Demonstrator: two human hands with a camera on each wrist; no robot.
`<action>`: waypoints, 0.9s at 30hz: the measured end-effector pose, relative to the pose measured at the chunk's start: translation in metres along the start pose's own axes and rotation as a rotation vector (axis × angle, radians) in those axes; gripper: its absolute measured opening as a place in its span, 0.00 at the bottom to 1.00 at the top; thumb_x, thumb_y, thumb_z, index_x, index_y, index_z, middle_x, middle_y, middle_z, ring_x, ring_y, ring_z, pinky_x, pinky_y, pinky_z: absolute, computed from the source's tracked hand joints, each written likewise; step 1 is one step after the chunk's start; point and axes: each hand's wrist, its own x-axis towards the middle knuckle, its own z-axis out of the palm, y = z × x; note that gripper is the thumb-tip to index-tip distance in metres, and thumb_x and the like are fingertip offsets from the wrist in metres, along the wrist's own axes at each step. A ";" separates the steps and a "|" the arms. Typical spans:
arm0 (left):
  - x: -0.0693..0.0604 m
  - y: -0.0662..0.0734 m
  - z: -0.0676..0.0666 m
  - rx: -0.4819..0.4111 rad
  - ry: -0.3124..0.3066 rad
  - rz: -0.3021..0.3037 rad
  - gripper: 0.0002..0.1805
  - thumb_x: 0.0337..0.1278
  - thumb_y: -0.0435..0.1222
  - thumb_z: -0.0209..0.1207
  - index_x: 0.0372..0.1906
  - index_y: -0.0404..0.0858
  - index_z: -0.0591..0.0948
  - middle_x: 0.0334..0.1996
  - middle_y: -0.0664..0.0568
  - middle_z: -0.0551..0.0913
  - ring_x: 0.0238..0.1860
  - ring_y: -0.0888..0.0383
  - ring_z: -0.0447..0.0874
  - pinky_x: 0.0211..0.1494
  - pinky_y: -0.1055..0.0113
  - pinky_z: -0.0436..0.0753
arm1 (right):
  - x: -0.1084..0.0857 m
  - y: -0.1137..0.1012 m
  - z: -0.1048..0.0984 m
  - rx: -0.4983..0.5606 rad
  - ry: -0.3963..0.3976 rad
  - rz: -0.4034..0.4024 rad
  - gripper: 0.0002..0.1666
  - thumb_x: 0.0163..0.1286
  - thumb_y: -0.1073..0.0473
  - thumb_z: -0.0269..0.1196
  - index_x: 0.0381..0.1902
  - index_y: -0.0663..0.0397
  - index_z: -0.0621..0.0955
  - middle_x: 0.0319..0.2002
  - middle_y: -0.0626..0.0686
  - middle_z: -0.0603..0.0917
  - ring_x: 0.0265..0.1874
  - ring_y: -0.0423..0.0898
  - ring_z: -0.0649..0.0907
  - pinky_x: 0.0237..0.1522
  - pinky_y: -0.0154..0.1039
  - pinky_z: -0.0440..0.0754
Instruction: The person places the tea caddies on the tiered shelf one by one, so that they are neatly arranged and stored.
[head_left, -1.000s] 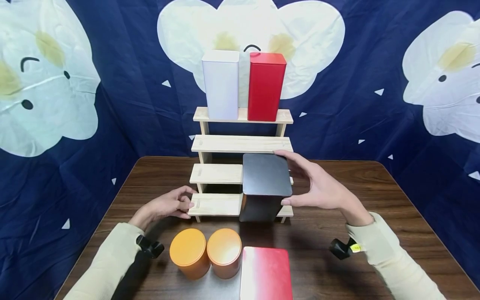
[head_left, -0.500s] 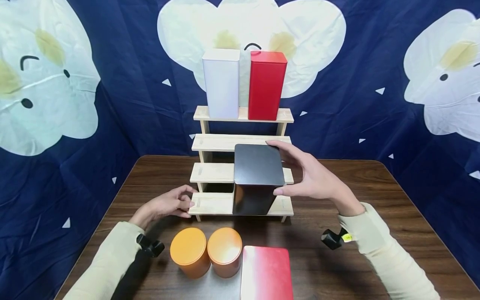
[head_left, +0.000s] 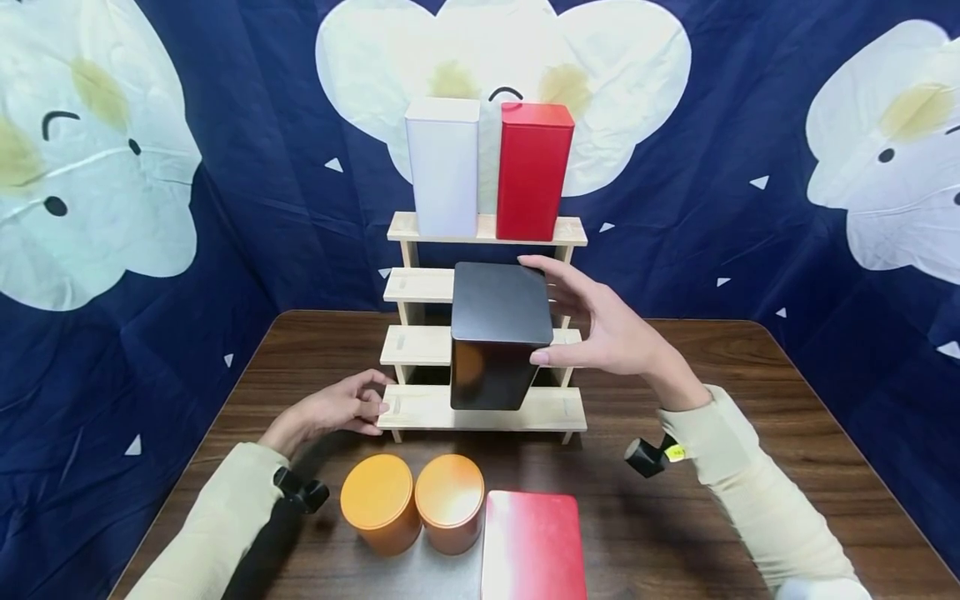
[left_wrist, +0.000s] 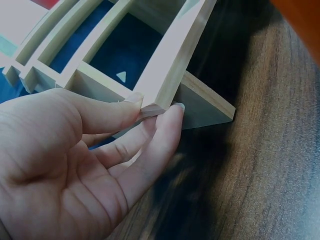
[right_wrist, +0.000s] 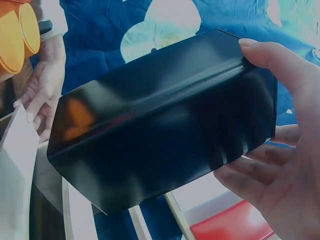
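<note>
A tall black square-sided tin (head_left: 491, 367) hangs in front of the stepped wooden rack (head_left: 420, 408), its lower end over the bottom step. My right hand (head_left: 600, 325) grips the tin near its lidded top, thumb on the near side and fingers round the far side. In the right wrist view the same tin (right_wrist: 150, 125) spans the thumb and fingers. At the rack's lower left corner, my left hand (head_left: 337, 408) pinches the end of the bottom board (left_wrist: 162, 75) between thumb and fingertips, as the left wrist view shows.
A white tin (head_left: 444, 171) and a red tin (head_left: 534, 175) stand on the top step. Two round orange canisters (head_left: 378, 500) and another red tin (head_left: 532, 542) are on the brown table (head_left: 675, 517) in front. Dark blue cloth (head_left: 247, 125) hangs behind.
My right hand has lifted the black tin up and moved it left and farther back, from the rack's lower right towards its middle. My left hand has stayed at the rack's corner.
</note>
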 end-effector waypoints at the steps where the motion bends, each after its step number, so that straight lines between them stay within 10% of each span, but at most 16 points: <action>1: 0.000 0.000 0.000 -0.002 0.000 0.000 0.26 0.64 0.29 0.54 0.63 0.32 0.61 0.31 0.46 0.76 0.32 0.54 0.80 0.42 0.58 0.87 | 0.001 0.000 0.000 -0.008 0.006 0.001 0.55 0.50 0.66 0.74 0.72 0.45 0.59 0.61 0.48 0.72 0.61 0.45 0.75 0.62 0.43 0.76; 27: -0.002 0.001 0.001 -0.046 -0.021 0.021 0.27 0.64 0.28 0.54 0.64 0.30 0.58 0.30 0.48 0.73 0.32 0.55 0.78 0.41 0.60 0.87 | 0.042 -0.004 0.002 0.015 0.064 0.002 0.51 0.53 0.72 0.69 0.72 0.54 0.58 0.63 0.55 0.71 0.60 0.50 0.76 0.66 0.44 0.72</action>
